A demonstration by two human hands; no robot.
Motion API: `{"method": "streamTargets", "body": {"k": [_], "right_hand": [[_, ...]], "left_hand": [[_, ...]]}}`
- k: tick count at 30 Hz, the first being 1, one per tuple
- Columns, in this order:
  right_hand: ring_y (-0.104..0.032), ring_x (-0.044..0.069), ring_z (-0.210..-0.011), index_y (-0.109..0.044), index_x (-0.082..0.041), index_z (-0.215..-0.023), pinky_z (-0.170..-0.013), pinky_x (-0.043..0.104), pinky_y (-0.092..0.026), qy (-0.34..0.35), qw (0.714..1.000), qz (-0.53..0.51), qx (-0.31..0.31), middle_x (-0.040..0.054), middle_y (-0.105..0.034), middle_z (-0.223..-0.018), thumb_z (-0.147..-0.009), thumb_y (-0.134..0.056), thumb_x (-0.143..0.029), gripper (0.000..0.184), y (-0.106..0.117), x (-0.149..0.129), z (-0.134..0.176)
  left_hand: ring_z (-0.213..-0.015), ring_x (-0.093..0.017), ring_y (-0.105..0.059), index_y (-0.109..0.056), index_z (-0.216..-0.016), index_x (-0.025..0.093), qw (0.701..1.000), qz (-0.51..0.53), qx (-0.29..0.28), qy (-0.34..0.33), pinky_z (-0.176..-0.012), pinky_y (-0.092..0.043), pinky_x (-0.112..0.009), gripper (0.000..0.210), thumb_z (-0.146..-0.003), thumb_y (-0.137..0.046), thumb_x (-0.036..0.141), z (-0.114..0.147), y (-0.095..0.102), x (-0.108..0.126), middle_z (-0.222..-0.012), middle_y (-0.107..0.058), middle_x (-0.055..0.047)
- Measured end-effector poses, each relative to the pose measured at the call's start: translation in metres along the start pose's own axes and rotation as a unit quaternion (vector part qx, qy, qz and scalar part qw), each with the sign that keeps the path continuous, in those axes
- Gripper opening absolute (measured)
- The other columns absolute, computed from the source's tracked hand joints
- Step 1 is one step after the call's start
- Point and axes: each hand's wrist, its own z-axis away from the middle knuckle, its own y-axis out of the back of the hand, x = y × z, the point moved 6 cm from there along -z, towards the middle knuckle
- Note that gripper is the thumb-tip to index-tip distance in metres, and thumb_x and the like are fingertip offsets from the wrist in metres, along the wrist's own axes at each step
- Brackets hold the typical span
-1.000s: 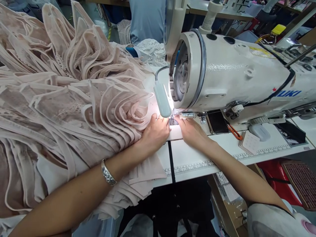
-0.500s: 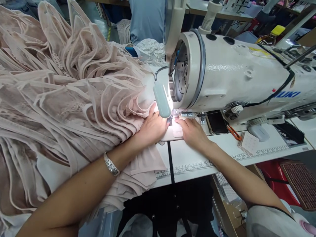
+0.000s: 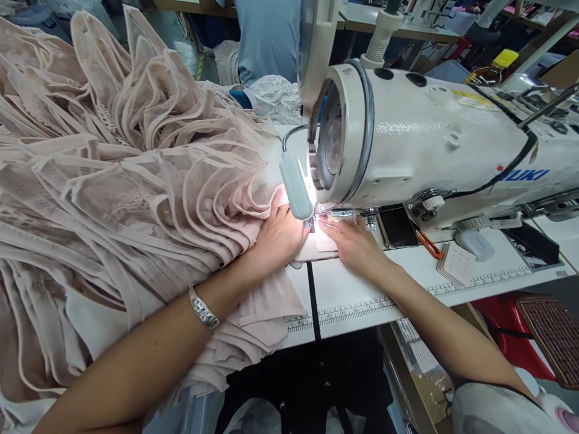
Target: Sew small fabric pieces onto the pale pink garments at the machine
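Observation:
My left hand [image 3: 281, 234] lies beside the needle area of the sewing machine [image 3: 407, 135], its thumb near the presser foot and its fingers closed on the edge of a pale pink garment [image 3: 256, 202]. A small grey-green lamp [image 3: 296, 187] hides part of these fingertips. On the other side of the needle, my right hand [image 3: 355, 244] has its thumb and fingers pressed together at the lit fabric. What exactly lies under its fingertips is small and washed out by the light. A large heap of pale pink garments [image 3: 136, 193] spreads to the left, under my left forearm.
A dark phone-like slab [image 3: 398, 226], an orange cutter [image 3: 429, 244] and a stack of cards [image 3: 456, 264] lie right of my right hand. A ruler strip [image 3: 357, 310] runs along the table's front edge. White lace [image 3: 275, 96] lies behind; beyond it is a person in blue [image 3: 269, 39].
My right hand's fingers have stretched slightly further along the machine's foot area. The round part inside the machine's end has turned from sharp to blurred. My left hand stays almost in place.

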Motion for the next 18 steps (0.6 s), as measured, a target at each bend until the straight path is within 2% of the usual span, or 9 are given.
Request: {"method": "streamTargets", "body": {"k": [3, 7, 12, 18], "right_hand": [[-0.059, 0.032, -0.125, -0.056, -0.018, -0.145, -0.114, 0.061, -0.035, -0.015, 0.999, 0.005, -0.033, 0.0116, -0.062, -0.145, -0.087, -0.033, 0.003, 0.066, 0.0018, -0.0034, -0.0014], [-0.060, 0.032, -0.124, -0.052, -0.016, -0.148, -0.117, 0.067, -0.026, -0.018, 0.998, 0.002, -0.057, 0.0133, -0.059, -0.148, -0.090, -0.031, 0.001, 0.065, 0.0032, -0.0070, -0.0031], [-0.059, 0.033, -0.125, -0.051, -0.018, -0.149, -0.116, 0.066, -0.025, -0.024, 0.998, 0.001, -0.064, 0.0134, -0.059, -0.148, -0.092, -0.029, -0.002, 0.063, 0.0045, -0.0080, -0.0034], [-0.060, 0.034, -0.121, -0.050, -0.019, -0.150, -0.112, 0.063, -0.032, -0.035, 0.996, -0.001, -0.084, 0.0137, -0.059, -0.147, -0.096, -0.027, -0.008, 0.060, 0.0040, -0.0067, -0.0045]], "left_hand": [[-0.116, -0.033, -0.060, -0.061, -0.119, 0.014, 1.000, 0.001, 0.030, 0.002, -0.107, -0.043, -0.052, 0.025, -0.096, -0.054, 0.023, 0.0010, 0.0009, -0.0003, -0.114, -0.068, -0.014], [-0.113, -0.033, -0.062, -0.062, -0.116, 0.014, 1.000, -0.001, 0.028, 0.007, -0.110, -0.041, -0.054, 0.023, -0.095, -0.056, 0.023, 0.0011, -0.0005, -0.0001, -0.111, -0.068, -0.014], [-0.110, -0.034, -0.062, -0.061, -0.117, 0.012, 0.999, -0.013, 0.030, 0.006, -0.111, -0.040, -0.057, 0.025, -0.095, -0.058, 0.023, 0.0012, 0.0006, 0.0007, -0.108, -0.068, -0.014], [-0.109, -0.033, -0.062, -0.063, -0.110, 0.011, 1.000, -0.021, 0.015, 0.009, -0.118, -0.034, -0.056, 0.021, -0.095, -0.057, 0.024, 0.0007, -0.0019, 0.0003, -0.105, -0.068, -0.015]]}}
